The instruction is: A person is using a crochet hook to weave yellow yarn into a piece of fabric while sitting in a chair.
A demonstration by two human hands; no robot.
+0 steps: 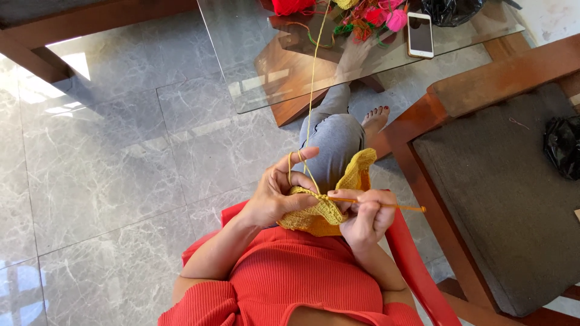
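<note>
Marble floor; ribbed crochet piece (326,208) (mustard)

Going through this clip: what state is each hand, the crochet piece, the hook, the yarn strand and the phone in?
left hand: pinching crochet piece, yarn looped over finger
right hand: gripping crochet hook
crochet piece: yellow, partly worked
crochet hook: level, tip in the work
yarn strand: taut, running up to table
phone: flat, screen dark

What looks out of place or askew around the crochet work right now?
Nothing stands out. The left hand tensions the yellow yarn, the right hand holds the crochet hook at the yellow piece.
</note>
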